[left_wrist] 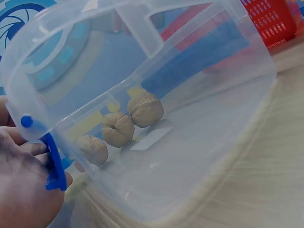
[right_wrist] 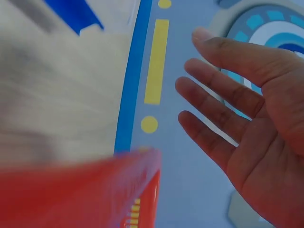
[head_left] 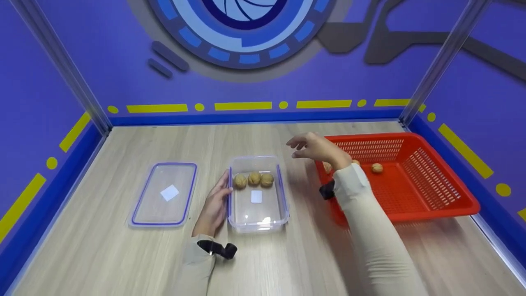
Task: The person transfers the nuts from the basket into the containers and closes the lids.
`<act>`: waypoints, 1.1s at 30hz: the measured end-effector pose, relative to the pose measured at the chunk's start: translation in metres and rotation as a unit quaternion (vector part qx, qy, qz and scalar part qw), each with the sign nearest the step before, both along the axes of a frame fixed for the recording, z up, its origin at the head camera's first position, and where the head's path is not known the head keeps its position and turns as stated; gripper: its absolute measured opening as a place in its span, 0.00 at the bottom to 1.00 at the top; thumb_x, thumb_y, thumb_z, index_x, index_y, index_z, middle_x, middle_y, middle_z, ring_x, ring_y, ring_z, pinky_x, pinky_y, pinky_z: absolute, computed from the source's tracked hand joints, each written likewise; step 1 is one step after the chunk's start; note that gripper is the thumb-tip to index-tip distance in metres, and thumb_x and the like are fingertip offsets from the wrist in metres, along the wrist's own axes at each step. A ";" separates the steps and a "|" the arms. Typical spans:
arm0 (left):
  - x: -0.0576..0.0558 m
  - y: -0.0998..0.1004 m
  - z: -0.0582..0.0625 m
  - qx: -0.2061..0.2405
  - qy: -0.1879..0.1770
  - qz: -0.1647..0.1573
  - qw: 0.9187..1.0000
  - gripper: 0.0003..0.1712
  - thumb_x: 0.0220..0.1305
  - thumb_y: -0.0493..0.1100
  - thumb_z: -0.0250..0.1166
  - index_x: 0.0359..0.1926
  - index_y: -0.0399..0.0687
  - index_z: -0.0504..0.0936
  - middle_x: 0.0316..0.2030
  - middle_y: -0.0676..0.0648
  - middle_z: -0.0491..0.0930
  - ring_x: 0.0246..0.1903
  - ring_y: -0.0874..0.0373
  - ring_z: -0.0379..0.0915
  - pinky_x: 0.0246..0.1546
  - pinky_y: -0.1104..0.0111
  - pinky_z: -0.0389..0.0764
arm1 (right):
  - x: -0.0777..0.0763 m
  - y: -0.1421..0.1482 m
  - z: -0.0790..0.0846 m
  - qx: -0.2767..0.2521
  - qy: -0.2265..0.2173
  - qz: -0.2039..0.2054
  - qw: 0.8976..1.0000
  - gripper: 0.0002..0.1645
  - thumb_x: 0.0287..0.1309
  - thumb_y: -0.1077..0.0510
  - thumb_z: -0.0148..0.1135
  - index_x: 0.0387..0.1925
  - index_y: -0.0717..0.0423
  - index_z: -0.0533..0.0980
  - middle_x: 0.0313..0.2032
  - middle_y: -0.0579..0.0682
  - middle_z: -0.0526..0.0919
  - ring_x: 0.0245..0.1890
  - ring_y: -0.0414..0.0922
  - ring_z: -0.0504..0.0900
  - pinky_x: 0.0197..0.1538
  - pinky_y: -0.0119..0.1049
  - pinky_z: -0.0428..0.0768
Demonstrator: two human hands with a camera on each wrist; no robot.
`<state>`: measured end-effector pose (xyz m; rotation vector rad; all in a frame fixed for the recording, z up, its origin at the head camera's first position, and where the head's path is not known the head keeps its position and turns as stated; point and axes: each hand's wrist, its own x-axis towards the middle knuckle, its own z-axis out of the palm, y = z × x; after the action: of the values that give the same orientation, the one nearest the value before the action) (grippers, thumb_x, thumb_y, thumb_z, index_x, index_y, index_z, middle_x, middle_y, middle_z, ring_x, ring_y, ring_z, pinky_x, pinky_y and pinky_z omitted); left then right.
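A clear plastic food container [head_left: 257, 216] with purple trim stands at mid-table. Three walnuts [head_left: 254, 179] lie in a row at its far end, beside a white square label [head_left: 256, 196]. My left hand [head_left: 213, 205] holds the container's left side, thumb at the rim and fingers along the outer wall; the left wrist view shows it by the blue latch [left_wrist: 56, 164]. Over the left edge of the red basket [head_left: 435, 216], my right hand [head_left: 314, 149] is raised, fingers loosely bent and apart, holding nothing. In the basket, a walnut [head_left: 377, 167] shows; others are partly hidden behind my right arm.
The container's clear lid [head_left: 156, 209], purple-edged with a white label, lies flat on the wooden table [head_left: 102, 250] at left. Blue-purple panels [head_left: 246, 90] wall in the back and both sides. The basket's high perforated sides rise at right.
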<state>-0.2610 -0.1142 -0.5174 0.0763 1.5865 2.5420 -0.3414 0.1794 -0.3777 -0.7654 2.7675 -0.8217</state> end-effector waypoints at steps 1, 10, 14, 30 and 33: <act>0.000 0.000 0.000 -0.001 0.002 0.001 1.000 0.38 0.63 0.26 0.44 0.74 0.38 0.45 0.76 0.43 0.37 0.76 0.50 0.26 0.76 0.59 0.31 | 0.000 0.003 0.000 -0.002 -0.002 -0.003 1.000 0.21 0.58 0.59 0.65 0.54 0.56 0.78 0.50 0.57 0.84 0.51 0.53 0.81 0.56 0.49 0.81; 0.000 0.001 -0.001 0.007 -0.004 0.006 1.000 0.39 0.63 0.26 0.44 0.74 0.38 0.45 0.76 0.43 0.37 0.76 0.50 0.26 0.76 0.60 0.30 | -0.001 0.035 -0.001 -0.011 0.016 -0.020 1.000 0.21 0.57 0.61 0.65 0.54 0.58 0.79 0.47 0.57 0.84 0.46 0.51 0.82 0.52 0.48 0.82; 0.000 0.001 0.000 0.001 -0.006 0.007 1.000 0.39 0.62 0.26 0.45 0.74 0.39 0.45 0.76 0.43 0.37 0.76 0.51 0.26 0.76 0.61 0.31 | -0.001 0.049 -0.008 -0.025 0.021 -0.022 0.999 0.21 0.56 0.63 0.65 0.53 0.60 0.78 0.46 0.59 0.85 0.46 0.52 0.82 0.53 0.50 0.81; 0.000 -0.001 0.000 0.001 0.011 -0.008 1.000 0.39 0.63 0.27 0.43 0.74 0.37 0.43 0.76 0.43 0.35 0.76 0.50 0.25 0.76 0.60 0.30 | -0.002 0.081 -0.035 -0.104 0.016 -0.061 0.993 0.21 0.57 0.59 0.66 0.52 0.60 0.79 0.49 0.59 0.83 0.51 0.54 0.81 0.56 0.52 0.80; 0.000 -0.002 -0.002 0.010 0.016 -0.016 1.000 0.39 0.63 0.27 0.43 0.74 0.36 0.41 0.76 0.41 0.34 0.76 0.49 0.24 0.76 0.60 0.30 | -0.002 0.085 -0.038 -0.100 0.001 -0.077 0.992 0.21 0.57 0.61 0.66 0.53 0.60 0.78 0.51 0.60 0.82 0.52 0.54 0.80 0.57 0.51 0.79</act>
<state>-0.2607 -0.1157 -0.5190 0.1440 1.5591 2.5449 -0.3432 0.2641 -0.4159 -0.5859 2.8025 -1.1423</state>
